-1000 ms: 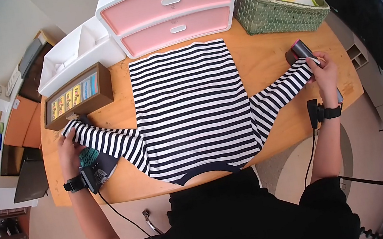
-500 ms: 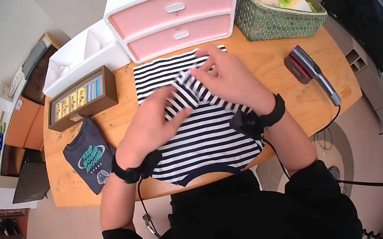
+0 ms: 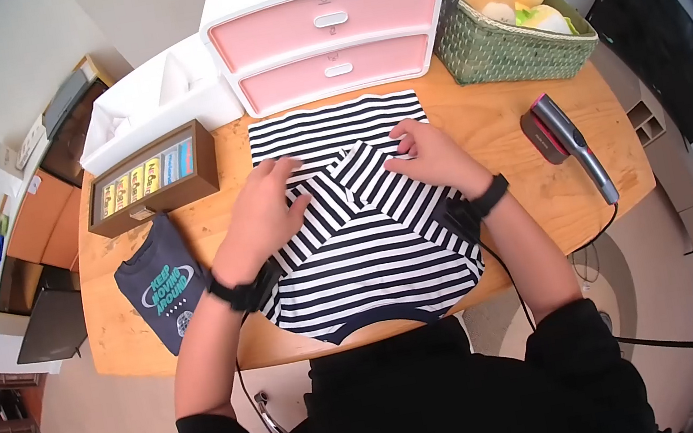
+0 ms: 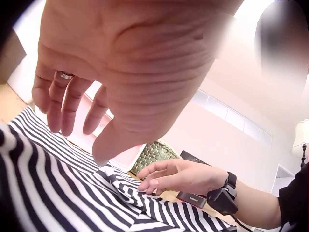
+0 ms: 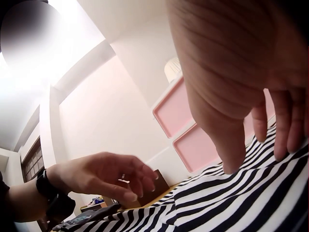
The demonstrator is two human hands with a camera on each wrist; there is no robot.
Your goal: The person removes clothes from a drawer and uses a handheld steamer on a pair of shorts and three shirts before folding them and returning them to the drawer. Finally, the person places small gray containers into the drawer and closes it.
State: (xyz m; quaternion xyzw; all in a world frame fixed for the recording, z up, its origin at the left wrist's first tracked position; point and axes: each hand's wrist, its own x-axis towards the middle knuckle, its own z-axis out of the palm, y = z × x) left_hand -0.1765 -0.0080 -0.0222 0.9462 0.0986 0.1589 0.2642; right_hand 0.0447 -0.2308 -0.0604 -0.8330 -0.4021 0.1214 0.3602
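Observation:
A black-and-white striped long-sleeved shirt (image 3: 366,281) lies flat, its dark neckline toward the person. Both sleeves are folded inward, and their cuffs overlap near the middle of the body. Over the left part of the shirt is my left hand (image 3: 260,216), fingers spread and loosely bent, holding nothing. The right hand (image 3: 439,161) hovers by the other side of the crossed cuffs, its fingers relaxed and free of cloth. In the left wrist view, the left thumb hangs just over the striped fabric (image 4: 63,179). Fingertips of the right hand come close to the fabric in the right wrist view.
A folded dark grey T-shirt (image 3: 154,288) lies at the left, below a brown box (image 3: 199,172) with a clear lid. White-and-pink drawers (image 3: 333,73), a white divided bin (image 3: 202,103) and a green basket (image 3: 512,59) of plush toys stand behind. A corded heated brush (image 3: 575,139) lies right.
Both hands brought the outstretched sleeves inward across the shirt, then let go of the cuffs. Since then they have drawn slightly apart. The grey T-shirt and brush are now uncovered.

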